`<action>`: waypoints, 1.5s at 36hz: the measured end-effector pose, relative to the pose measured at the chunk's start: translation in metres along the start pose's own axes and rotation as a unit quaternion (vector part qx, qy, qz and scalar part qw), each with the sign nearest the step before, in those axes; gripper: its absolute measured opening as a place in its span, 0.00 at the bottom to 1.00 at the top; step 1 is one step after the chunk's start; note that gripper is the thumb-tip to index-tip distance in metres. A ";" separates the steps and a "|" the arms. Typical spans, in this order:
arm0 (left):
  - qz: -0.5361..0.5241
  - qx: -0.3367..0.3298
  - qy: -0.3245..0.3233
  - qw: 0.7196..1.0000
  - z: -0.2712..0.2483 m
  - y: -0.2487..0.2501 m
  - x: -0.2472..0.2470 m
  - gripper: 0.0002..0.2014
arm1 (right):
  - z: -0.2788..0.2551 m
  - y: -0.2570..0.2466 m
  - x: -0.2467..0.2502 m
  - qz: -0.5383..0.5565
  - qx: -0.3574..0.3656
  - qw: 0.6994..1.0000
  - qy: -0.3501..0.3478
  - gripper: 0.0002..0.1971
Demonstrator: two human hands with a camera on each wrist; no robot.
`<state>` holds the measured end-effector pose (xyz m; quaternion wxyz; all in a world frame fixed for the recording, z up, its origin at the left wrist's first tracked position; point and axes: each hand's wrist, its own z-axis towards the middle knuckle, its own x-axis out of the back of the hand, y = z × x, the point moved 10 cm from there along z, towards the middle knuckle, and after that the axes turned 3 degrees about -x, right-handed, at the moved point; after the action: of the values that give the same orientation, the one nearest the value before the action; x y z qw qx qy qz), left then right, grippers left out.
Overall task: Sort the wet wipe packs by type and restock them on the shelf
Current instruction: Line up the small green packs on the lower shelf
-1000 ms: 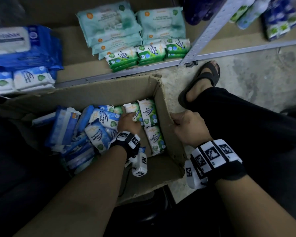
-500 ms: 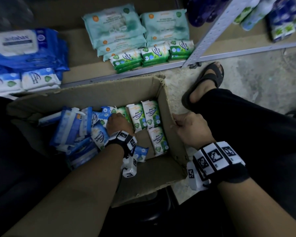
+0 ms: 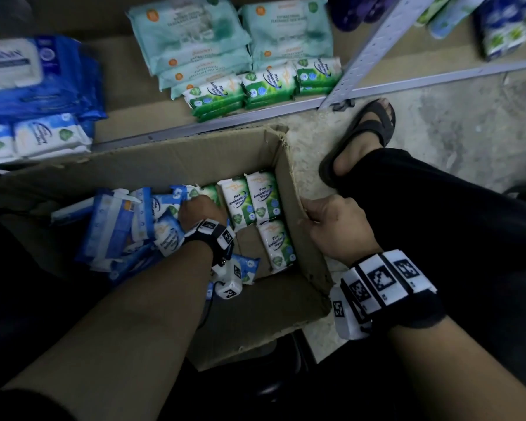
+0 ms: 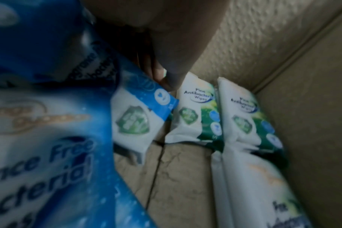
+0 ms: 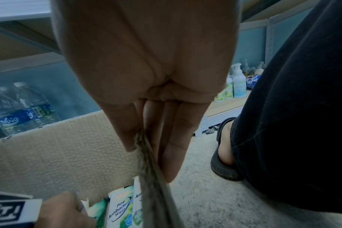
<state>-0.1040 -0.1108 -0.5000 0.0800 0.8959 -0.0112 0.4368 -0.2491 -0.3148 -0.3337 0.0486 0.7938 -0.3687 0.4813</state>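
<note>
Presently my left hand [image 3: 199,209] is down inside the cardboard box [image 3: 176,165] at the centre of the head view, among the blue wipe packs [image 3: 116,226] heaped in the box's left half. Its fingers are buried between a blue pack and a green one; whether they have closed on a pack I cannot tell, as the left wrist view is blurred and shows only a fingertip [image 4: 166,81] against the top of a green pack.

My right hand [image 3: 336,226] holds the right wall of the box at its top edge. In the right wrist view the thumb [image 5: 125,131] lies on the inner face and the fingers [image 5: 174,154] on the outer face, pinching the cardboard between them.

Three green Pine Antibacterial Wipes packs [image 3: 263,199] lie flat on the box floor against the right wall: two side by side toward the far wall, the third [image 3: 278,246] just below them in the frame.

On the shelf [image 3: 128,123] across the top of the head view, sorted stock stands in groups: large blue packs [image 3: 43,77] at upper left, small white-and-blue packs [image 3: 46,135] below them, teal packs [image 3: 192,34] at upper centre, and green pine packs [image 3: 268,83] in stacks at the shelf's front edge.

My sandalled foot [image 3: 362,138] rests on the concrete floor [image 3: 456,123], right of the box.
</note>
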 end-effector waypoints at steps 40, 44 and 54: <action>-0.258 -0.033 -0.035 0.965 0.000 0.025 -0.016 0.23 | -0.004 -0.010 0.004 0.011 0.002 1.000 0.013 0.10; -0.227 -0.069 -0.070 0.969 -0.012 0.031 -0.005 0.25 | -0.005 -0.012 0.006 0.015 -0.021 1.000 0.005 0.06; -0.091 -0.181 -0.044 0.978 -0.067 0.019 0.061 0.16 | -0.036 -0.075 0.067 0.001 0.043 0.973 0.226 0.08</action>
<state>-0.1206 -0.1167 -0.4089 0.2800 0.8821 -0.0120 0.3787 -0.2101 -0.2808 -0.2403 0.0960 0.6654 -0.3282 0.6636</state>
